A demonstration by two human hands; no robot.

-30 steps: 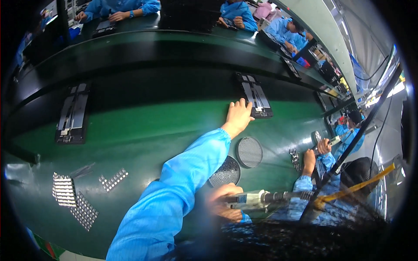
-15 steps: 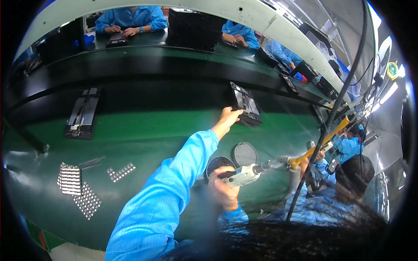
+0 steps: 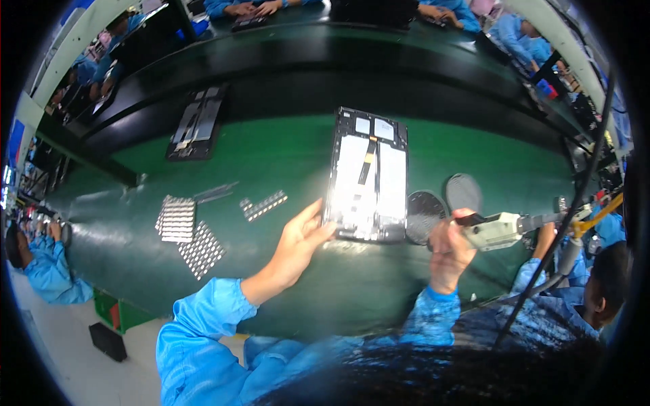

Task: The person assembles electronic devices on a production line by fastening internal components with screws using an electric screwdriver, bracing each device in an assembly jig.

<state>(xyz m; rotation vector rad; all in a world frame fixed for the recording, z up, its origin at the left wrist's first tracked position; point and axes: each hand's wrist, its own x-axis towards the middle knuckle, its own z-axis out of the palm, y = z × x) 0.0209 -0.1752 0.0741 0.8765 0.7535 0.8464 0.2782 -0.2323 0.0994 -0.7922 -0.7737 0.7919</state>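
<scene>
My left hand (image 3: 298, 245) grips an opened tablet (image 3: 353, 169) by its lower left corner. The tablet's inside faces up, showing pale battery panels and a dark ribbon cable. It is tilted over the green bench; whether its lower edge touches the bench I cannot tell. My right hand (image 3: 448, 252) is closed round a pale electric screwdriver (image 3: 497, 231), to the right of the tablet. Behind that hand is a round dark dish (image 3: 425, 218), with a round grey disc (image 3: 464, 192) beside it.
Another opened tablet (image 3: 196, 125) lies at the back left. Several sheets of small parts (image 3: 178, 220) and some thin strips (image 3: 215, 193) lie to the left. A black cable (image 3: 588, 179) hangs at the right, near a co-worker (image 3: 602, 298). More people sit across the bench.
My left hand has brought the tablet from the back of the bench closer to me. My right hand still holds the screwdriver. The view has swung left.
</scene>
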